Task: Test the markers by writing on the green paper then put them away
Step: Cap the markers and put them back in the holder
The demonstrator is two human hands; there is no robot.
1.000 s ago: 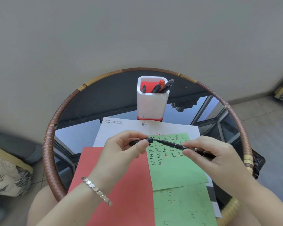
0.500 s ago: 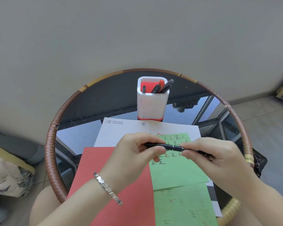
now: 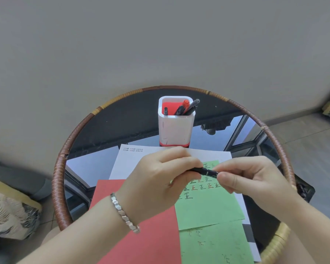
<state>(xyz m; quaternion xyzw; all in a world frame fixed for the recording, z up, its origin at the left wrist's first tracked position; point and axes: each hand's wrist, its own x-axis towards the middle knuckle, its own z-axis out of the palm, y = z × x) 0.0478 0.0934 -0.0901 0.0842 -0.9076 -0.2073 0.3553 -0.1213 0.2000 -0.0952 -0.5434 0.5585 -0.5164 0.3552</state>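
Note:
A black marker (image 3: 205, 170) lies level between both hands, just above the green paper (image 3: 208, 202). My left hand (image 3: 160, 180) is closed over its left end, where the cap sits. My right hand (image 3: 250, 178) pinches its right end. The green paper carries rows of written characters in black and orange. A white holder (image 3: 176, 128) with a red inside stands behind the papers and holds a red marker (image 3: 185, 103) and several black ones.
A red sheet (image 3: 141, 225) lies left of the green paper, a white sheet (image 3: 133, 159) under both, a second green sheet (image 3: 217, 244) nearer me. All rest on a round glass table with a woven rim (image 3: 59, 178). A wall stands behind.
The cap in my left hand and the marker in my right hand have come together; the hands moved closer and the cap now sits on the marker's tip.

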